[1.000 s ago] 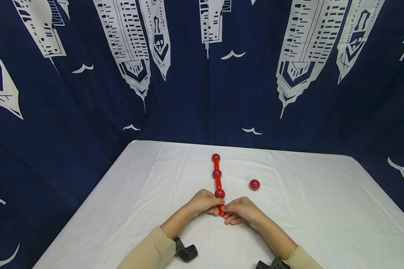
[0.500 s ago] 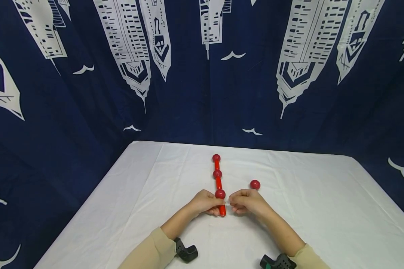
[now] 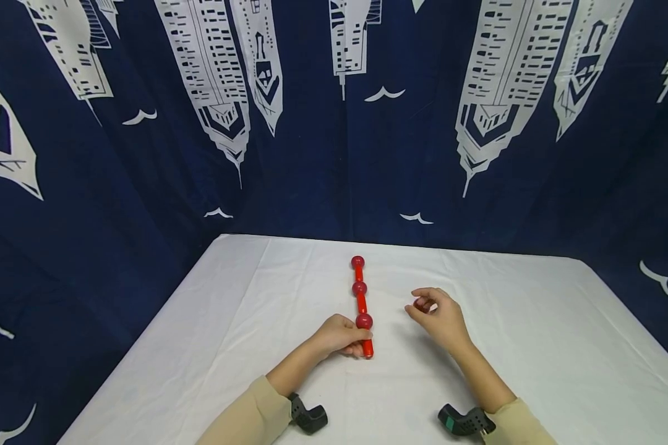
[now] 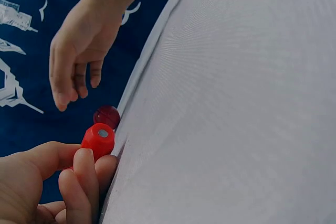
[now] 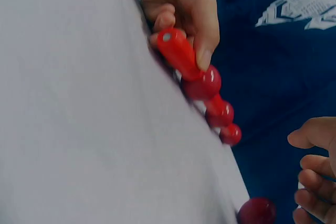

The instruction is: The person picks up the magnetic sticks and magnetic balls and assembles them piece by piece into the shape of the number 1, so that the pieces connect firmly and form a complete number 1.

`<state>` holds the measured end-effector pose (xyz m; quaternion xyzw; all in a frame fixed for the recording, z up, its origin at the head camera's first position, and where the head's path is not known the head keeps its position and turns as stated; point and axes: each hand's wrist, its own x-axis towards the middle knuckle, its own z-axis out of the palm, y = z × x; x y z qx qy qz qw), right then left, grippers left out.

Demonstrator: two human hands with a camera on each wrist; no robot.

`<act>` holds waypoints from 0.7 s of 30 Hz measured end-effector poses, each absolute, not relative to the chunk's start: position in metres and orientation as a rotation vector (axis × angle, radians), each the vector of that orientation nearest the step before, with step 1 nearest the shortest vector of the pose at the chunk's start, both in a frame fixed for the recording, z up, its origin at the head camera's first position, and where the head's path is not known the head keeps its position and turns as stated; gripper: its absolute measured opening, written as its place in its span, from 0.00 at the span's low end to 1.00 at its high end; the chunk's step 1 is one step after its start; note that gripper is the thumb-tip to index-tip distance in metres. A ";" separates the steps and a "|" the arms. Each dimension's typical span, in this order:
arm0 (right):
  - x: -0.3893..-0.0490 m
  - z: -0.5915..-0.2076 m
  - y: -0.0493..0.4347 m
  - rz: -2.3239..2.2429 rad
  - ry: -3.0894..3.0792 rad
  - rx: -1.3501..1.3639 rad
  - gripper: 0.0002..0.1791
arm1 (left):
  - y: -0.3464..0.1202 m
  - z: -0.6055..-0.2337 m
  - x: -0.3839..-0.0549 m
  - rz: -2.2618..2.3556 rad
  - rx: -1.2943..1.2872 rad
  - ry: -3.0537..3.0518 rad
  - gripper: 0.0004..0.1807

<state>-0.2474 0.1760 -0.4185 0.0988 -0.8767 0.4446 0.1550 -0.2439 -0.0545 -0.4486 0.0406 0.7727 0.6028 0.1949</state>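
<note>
A chain of red rods [image 3: 362, 303] and dark red balls [image 3: 364, 321] lies lengthwise on the white table. My left hand [image 3: 336, 335] pinches its nearest rod [image 5: 176, 51] between thumb and fingers, just below a ball. That rod's free end shows a small grey metal disc [image 4: 103, 133]. To the right, my right hand [image 3: 442, 318] is over a loose dark red ball [image 3: 420, 303], which shows between thumb and forefinger in the head view. In the right wrist view, a gap separates the fingers [image 5: 315, 182] from this loose ball [image 5: 257, 211].
White cloth covers the table [image 3: 289, 278]. Behind its far edge hangs a dark blue curtain [image 3: 312, 185] with white building prints. A black camera mount [image 3: 308, 415] sits on the left wrist, and another mount [image 3: 466, 421] on the right.
My right hand has left the nearest rod and moved right and away to the loose ball, its fingers spreading. My left hand has kept its hold on the rod.
</note>
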 end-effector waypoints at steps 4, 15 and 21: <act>-0.254 -0.429 0.186 1.190 -2.521 0.253 0.22 | -0.055 -0.449 -0.243 1.696 0.123 2.167 0.13; -0.260 -0.448 0.194 1.194 -2.664 0.158 0.31 | -0.056 -0.449 -0.243 1.685 0.128 2.180 0.13; -0.263 -0.452 0.194 1.175 -2.665 0.136 0.31 | -0.055 -0.449 -0.244 1.688 0.131 2.186 0.13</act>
